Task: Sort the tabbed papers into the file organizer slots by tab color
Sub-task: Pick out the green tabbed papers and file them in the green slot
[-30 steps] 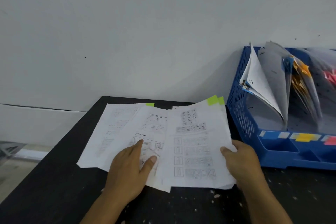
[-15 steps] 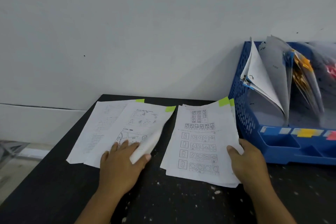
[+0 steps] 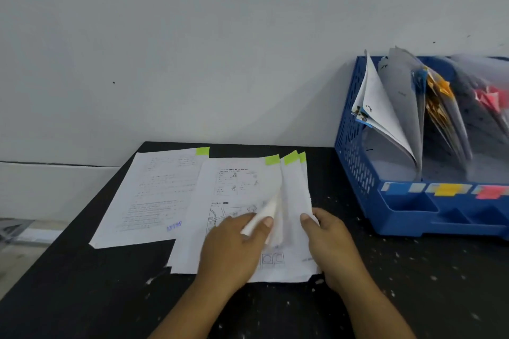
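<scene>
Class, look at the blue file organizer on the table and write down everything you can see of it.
The blue file organizer looks like moulded plastic, its left wall pierced with rows of slots. It stands upright on the black table at the right, against the white wall, partly cut off by the frame edge. Inside, curled papers lean leftward in the slots, carrying blue, orange and pink tabs. Its front ledge bears blue, yellow and pink labels above shallow tray compartments. Neither hand touches it.

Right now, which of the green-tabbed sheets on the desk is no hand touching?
The far-left sheet with the blue stamp near its bottom. It lies flat apart from both hands; the left hand and right hand hold the overlapping sheets beside it.
</scene>
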A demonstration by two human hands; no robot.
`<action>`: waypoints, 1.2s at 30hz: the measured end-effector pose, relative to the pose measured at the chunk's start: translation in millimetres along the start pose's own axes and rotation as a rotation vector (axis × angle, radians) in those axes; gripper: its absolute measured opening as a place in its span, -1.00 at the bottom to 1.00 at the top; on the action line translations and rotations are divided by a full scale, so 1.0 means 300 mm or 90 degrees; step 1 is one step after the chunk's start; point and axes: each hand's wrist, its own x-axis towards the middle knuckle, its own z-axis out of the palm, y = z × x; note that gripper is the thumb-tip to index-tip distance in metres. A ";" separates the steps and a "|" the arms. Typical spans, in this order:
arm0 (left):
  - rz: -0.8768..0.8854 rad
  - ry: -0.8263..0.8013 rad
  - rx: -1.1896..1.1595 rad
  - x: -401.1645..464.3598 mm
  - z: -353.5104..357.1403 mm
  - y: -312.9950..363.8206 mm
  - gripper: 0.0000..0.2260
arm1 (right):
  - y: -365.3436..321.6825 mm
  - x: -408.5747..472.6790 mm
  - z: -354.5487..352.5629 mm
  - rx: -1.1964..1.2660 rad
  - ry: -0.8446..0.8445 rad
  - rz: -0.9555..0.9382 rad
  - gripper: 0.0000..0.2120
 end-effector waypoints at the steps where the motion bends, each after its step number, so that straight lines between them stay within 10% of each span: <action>1: 0.004 -0.017 0.030 -0.001 0.024 0.002 -0.55 | -0.005 -0.003 0.003 -0.007 -0.003 0.001 -0.81; 12: 0.117 -0.073 0.059 -0.022 0.084 -0.003 -0.49 | 0.011 0.023 0.001 0.031 -0.048 0.029 -0.73; 20: 0.018 0.163 0.162 0.090 -0.144 -0.175 -0.56 | 0.030 0.058 -0.085 -0.048 0.038 -0.007 -0.78; 26: -0.116 0.027 0.325 0.115 -0.206 -0.314 -0.21 | 0.043 0.078 -0.116 -0.059 0.080 0.003 -0.76; 36: -0.065 0.189 0.057 0.088 -0.216 -0.226 -0.74 | 0.046 0.057 -0.085 -0.052 0.058 0.005 -0.75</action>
